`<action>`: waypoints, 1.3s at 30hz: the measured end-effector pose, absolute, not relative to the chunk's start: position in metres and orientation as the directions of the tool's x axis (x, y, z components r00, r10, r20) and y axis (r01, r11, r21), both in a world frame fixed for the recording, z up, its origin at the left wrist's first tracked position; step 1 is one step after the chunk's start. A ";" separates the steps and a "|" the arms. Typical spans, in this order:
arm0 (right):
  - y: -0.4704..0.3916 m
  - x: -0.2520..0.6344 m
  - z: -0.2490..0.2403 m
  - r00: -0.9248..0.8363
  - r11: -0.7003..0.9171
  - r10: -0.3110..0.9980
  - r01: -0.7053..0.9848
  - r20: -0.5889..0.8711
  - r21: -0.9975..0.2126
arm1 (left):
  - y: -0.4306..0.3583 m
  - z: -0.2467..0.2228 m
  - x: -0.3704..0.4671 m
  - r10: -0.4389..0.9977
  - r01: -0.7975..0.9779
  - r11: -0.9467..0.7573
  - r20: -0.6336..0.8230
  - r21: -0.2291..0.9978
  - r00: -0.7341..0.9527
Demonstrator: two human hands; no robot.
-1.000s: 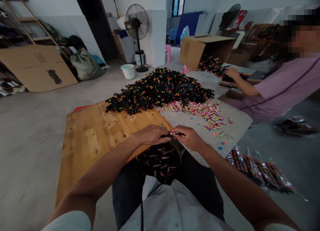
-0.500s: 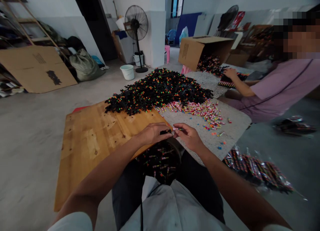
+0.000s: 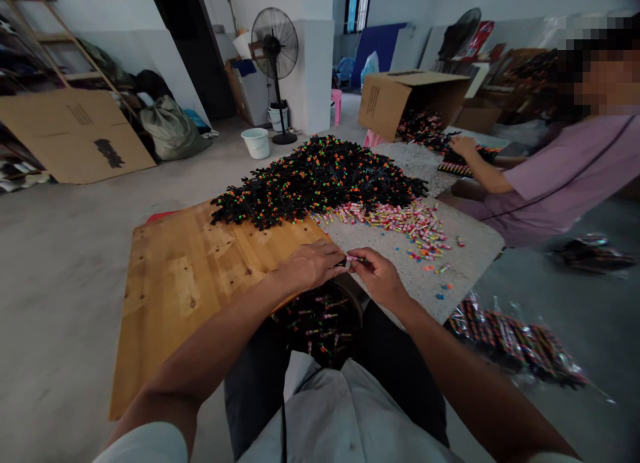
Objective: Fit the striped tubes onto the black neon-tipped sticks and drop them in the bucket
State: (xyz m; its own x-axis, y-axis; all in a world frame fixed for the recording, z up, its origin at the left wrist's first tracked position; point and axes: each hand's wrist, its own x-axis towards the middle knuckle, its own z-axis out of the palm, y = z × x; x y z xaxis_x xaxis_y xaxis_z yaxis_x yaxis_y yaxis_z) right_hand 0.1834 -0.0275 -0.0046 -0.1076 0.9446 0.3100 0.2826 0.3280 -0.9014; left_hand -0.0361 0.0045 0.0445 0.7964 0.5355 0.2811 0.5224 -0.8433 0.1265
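I take my bearings from the wooden board (image 3: 175,303). Just off its near right corner, my two hands meet over one small pink stick (image 3: 356,259). My right hand (image 3: 377,276) has the firmer claim on it: thumb and index finger are pinched nearly together around it, with no slack gap that I can see. My left hand (image 3: 315,263) comes in over the board's near edge, its thumb and fingers closed to a narrow slit on what looks like a black piece (image 3: 343,262) (most of it is hidden by my own fingers, so I can't tell its full shape).

What counts here, I judge, is how these two line up. The stick's long axis runs crosswise, from my right fingertips toward my left, its inner end right at the black piece. Neither hand has to reach: the stick is nearer the right, the piece nearer the left, and whether their ends are joined or only touching I can't tell.

Below the board's near edge, between my knees, a container (image 3: 361,303) holds dark pieces with pink sticks among them. A heap of black pieces (image 3: 325,176) covers the board's far right part and spills beyond it; loose pink sticks (image 3: 425,226) lie past the board's right side, on the speckled tabletop (image 3: 480,249).
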 end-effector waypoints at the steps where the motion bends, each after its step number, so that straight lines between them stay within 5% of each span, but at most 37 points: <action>1: -0.028 0.184 -0.005 -0.112 0.355 0.935 0.301 0.337 -0.885 | 0.004 0.044 -0.036 0.535 0.521 -0.844 0.277 0.127 0.798; 16: -0.030 0.189 -0.013 -0.246 0.593 0.803 0.421 0.543 -0.686 | 0.005 0.028 -0.034 0.550 0.528 -0.835 0.280 0.156 0.787; 22: -0.028 0.186 -0.008 -0.150 0.457 0.889 0.337 0.432 -0.823 | 0.004 0.020 -0.032 0.582 0.552 -0.812 0.328 0.189 0.744; 31: -0.033 0.187 -0.017 -0.073 0.254 0.967 0.191 0.245 -0.948 | -0.003 0.036 -0.032 0.606 0.471 -0.775 0.283 0.420 0.744; 39: -0.033 0.187 -0.035 -0.067 0.079 0.994 -0.052 0.082 -0.996 | -0.011 0.044 -0.026 0.602 0.535 -0.795 0.269 0.286 0.752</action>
State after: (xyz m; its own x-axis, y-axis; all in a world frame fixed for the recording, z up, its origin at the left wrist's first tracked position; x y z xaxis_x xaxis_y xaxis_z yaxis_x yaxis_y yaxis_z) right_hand 0.1874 -0.0325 -0.0347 -0.0668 0.9944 0.0819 -0.0521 0.0785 -0.9956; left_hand -0.0265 -0.0110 0.0442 0.7519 0.6020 0.2687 0.5347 -0.7953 0.2856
